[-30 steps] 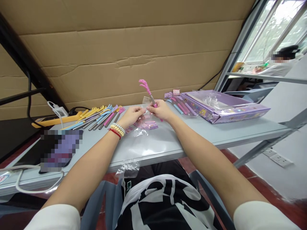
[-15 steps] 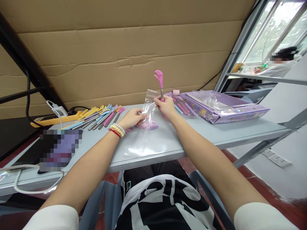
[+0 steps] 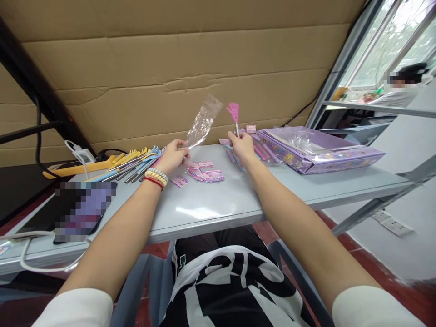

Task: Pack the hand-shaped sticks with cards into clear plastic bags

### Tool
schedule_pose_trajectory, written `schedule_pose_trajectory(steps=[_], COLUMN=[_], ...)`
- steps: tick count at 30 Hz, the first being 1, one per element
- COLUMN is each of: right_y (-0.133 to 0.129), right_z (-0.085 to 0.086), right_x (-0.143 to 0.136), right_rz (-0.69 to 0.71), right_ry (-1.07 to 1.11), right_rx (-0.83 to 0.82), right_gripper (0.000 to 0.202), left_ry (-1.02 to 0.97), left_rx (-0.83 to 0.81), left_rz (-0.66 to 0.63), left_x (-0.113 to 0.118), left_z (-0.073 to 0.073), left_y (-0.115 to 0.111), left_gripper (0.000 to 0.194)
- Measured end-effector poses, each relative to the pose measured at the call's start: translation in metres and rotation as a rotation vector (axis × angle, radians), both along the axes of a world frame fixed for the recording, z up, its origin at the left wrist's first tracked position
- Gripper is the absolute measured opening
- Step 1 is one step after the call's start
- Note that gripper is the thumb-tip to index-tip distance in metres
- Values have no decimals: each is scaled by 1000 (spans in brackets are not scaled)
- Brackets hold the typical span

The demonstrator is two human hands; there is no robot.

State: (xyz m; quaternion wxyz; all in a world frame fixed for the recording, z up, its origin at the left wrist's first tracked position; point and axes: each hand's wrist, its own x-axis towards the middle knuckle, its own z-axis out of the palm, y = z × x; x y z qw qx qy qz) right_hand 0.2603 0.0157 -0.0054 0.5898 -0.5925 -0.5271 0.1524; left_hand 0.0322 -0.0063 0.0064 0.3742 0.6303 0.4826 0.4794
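My left hand (image 3: pixel 174 156) is closed on the lower end of a clear plastic bag (image 3: pixel 204 120), which slants up and to the right. My right hand (image 3: pixel 242 146) grips a pink hand-shaped scratcher (image 3: pixel 233 111) upright, its metal rod showing just above the fingers. Small pink and purple cards (image 3: pixel 206 173) lie in a loose pile on the table between my hands. Left of my left hand, several yellow, blue and purple scratchers (image 3: pixel 136 163) lie in a fanned row. Bagged pink and purple scratchers (image 3: pixel 264 151) rest just right of my right hand.
A purple box (image 3: pixel 313 163) with clear plastic in it stands at the right. On the left are a phone (image 3: pixel 85 213), white cables and a charger (image 3: pixel 84 155). Cardboard (image 3: pixel 170 59) rises behind the grey table (image 3: pixel 211 213). A person (image 3: pixel 402 93) sits beyond the frame at far right.
My left hand has moved left and up with the bag, uncovering the cards. The scratcher in my right hand has shifted slightly right and turned, showing its fingers spread.
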Motion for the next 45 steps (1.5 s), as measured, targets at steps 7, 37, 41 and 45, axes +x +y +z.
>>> schedule_pose_trajectory(steps=[7, 37, 41, 45], right_y=[-8, 8, -6, -26], right_z=[-4, 33, 34, 23], right_x=[-4, 49, 103, 130], right_rz=[35, -155, -200, -201], right_ry=[-282, -831, -853, -870], right_rx=[-151, -384, -358, -418], right_gripper=[9, 54, 40, 37], left_ry=[472, 1052, 1035, 1036], left_rx=[111, -20, -29, -19], left_rz=[242, -8, -9, -23], left_x=[-22, -20, -20, -21], left_z=[-20, -19, -21, -22], left_y=[22, 8, 11, 15], left_gripper=[28, 44, 44, 44])
